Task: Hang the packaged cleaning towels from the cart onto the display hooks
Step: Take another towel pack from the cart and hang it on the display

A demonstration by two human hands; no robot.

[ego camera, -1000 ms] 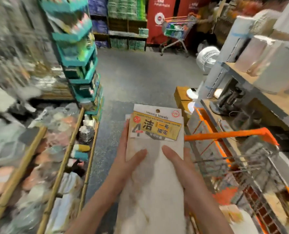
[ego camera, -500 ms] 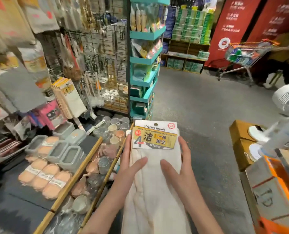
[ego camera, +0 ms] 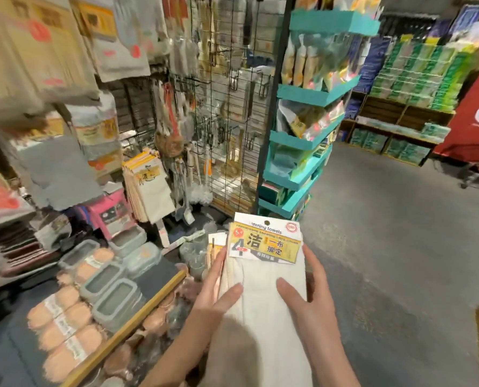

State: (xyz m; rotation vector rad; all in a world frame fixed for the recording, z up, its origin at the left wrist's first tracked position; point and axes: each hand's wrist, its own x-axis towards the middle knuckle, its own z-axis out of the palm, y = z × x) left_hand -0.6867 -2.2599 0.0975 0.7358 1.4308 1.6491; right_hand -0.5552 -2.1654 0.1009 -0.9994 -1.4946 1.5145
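Item: pack of cleaning towels (ego camera: 263,275), cream cloth, held at 6 o'clock over the aisle floor (ego camera: 386,233). Left hand (ego camera: 218,289) and right hand (ego camera: 308,291) clasp its two edges, fingers (ego camera: 315,263) narrow against the cloth, thumbs on the face. Since half a second ago: view swung left, display rack now closer; the grip is unchanged. Card reads "…ning towels", large "4", "洁", "一布搞定". Matching hung packs (ego camera: 148,188) at 10 o'clock on the wire grid (ego camera: 227,107); teal shelf unit (ego camera: 297,152) at 12
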